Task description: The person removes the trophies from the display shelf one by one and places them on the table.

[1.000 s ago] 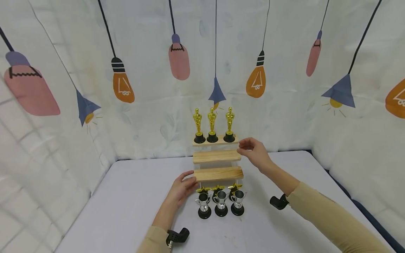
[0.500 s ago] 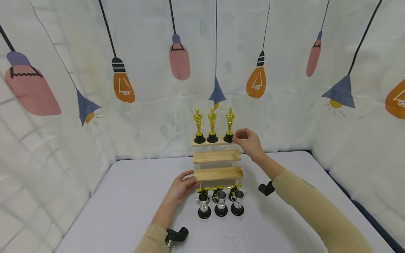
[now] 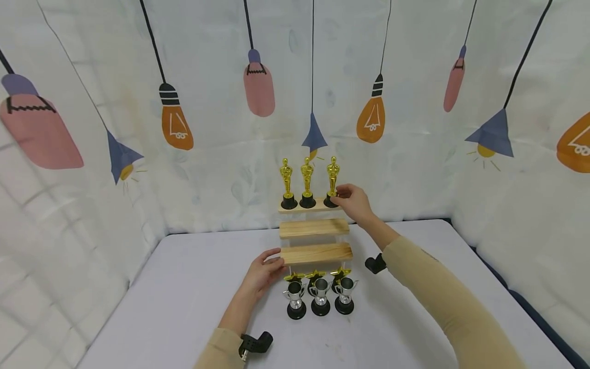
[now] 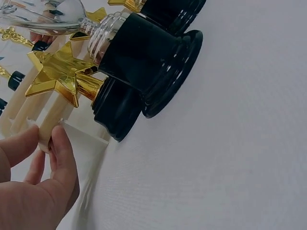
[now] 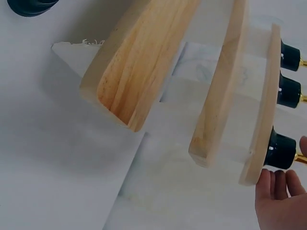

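Observation:
Three gold statuette trophies on black bases stand along the top board of a wooden tiered shelf [image 3: 315, 253]. My right hand [image 3: 354, 202] pinches the rightmost statuette trophy [image 3: 333, 177] low down, near its base; in the right wrist view, fingers [image 5: 280, 184] and thumb lie on either side of that black base [image 5: 280, 151]. My left hand [image 3: 261, 271] holds the left end of the lowest board [image 4: 53, 117] between thumb and fingers. The middle board [image 3: 315, 228] bears no trophies.
Several trophies stand before the shelf on the white table [image 3: 198, 297]: silver cups [image 3: 320, 292] in front, gold star trophies [image 3: 315, 277] close behind them. A patterned cloth [image 3: 221, 179] hangs behind and at both sides.
My right hand has moved left and up from beside the upper boards to the rightmost statuette trophy. My left hand keeps its hold on the lowest board.

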`<state>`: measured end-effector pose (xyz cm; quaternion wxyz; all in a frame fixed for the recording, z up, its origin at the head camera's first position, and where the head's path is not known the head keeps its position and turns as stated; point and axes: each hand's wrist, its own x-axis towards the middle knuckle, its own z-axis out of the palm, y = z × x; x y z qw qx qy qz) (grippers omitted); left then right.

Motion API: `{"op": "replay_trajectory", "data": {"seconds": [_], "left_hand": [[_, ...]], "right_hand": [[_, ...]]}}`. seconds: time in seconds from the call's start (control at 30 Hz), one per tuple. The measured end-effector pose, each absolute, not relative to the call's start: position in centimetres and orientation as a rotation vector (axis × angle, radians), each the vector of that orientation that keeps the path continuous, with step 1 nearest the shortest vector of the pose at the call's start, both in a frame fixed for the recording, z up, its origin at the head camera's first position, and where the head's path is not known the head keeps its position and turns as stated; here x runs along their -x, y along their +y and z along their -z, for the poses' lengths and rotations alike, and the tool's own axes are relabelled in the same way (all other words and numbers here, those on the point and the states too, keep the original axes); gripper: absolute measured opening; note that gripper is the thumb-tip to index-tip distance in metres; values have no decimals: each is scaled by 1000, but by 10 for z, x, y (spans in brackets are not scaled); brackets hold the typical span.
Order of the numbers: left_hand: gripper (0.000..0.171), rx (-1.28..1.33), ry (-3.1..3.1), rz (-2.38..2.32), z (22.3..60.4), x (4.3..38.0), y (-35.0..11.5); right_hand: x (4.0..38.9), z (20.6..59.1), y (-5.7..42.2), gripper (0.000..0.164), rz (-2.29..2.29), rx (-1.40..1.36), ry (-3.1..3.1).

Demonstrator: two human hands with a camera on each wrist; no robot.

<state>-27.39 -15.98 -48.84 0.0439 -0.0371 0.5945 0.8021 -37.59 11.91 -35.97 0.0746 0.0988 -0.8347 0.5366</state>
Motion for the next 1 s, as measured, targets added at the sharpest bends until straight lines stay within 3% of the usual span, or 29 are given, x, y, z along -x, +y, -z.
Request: {"op": "replay_trajectory", "data": {"seconds": [1.0], "left_hand": [[49, 102, 1751, -2474, 492, 278, -160]], "right_hand": [[377, 362, 112, 44, -1571, -281, -2561]]}}
